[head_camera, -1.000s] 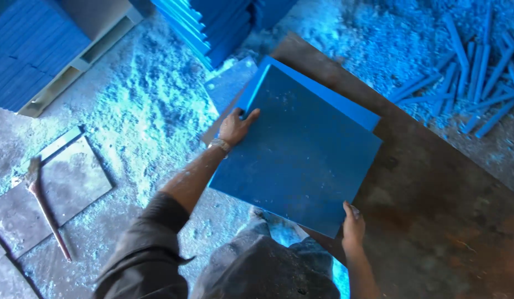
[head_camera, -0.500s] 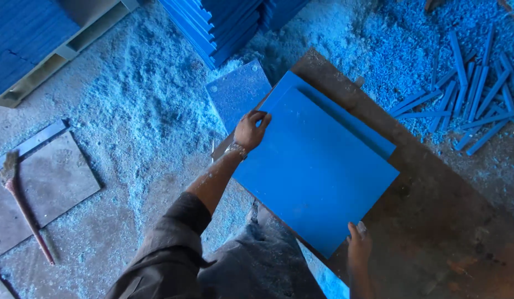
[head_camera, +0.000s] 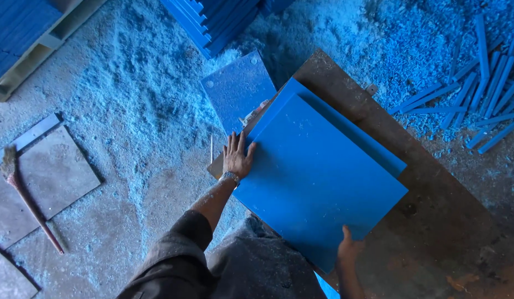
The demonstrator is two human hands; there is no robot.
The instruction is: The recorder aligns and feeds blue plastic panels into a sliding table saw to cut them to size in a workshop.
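At frame centre, the left hand (head_camera: pixel 236 158) is pressing flat, fingers spread, on the top blue sheet (head_camera: pixel 318 182); the right hand (head_camera: pixel 349 252) is gripping its lower edge, squaring it on the bench (head_camera: pixel 434 188). Next move likely requires edge alignment.

no packages, labels, signs or screens show anywhere in this view.
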